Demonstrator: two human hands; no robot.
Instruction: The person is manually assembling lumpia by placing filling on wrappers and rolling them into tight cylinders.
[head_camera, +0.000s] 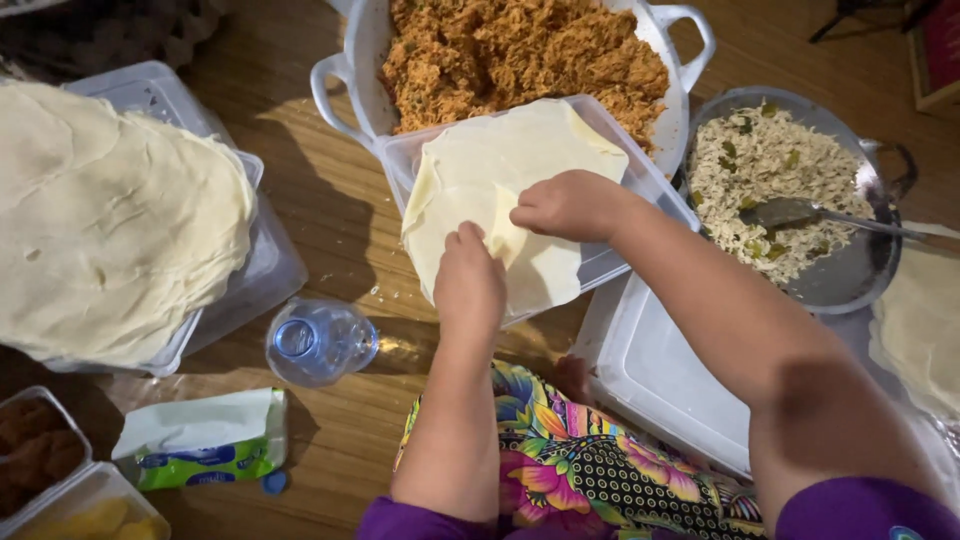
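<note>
Wooden flooring (330, 200) is carrying tubs and pans. Both hands are pressing a pale wrapper (500, 180) in a clear tub (650, 185): left hand (468, 285) and right hand (570, 205), each grip pinching its folded edge.

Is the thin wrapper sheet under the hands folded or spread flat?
Spread flat: the wrapper sheet lies open across the clear tray, both hands pressing its lower part.

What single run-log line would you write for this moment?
left hand: on thin wrapper sheet | right hand: pinching same sheet | sheet: over clear plastic lid | nearby: orange shredded filling, water bottle
</note>
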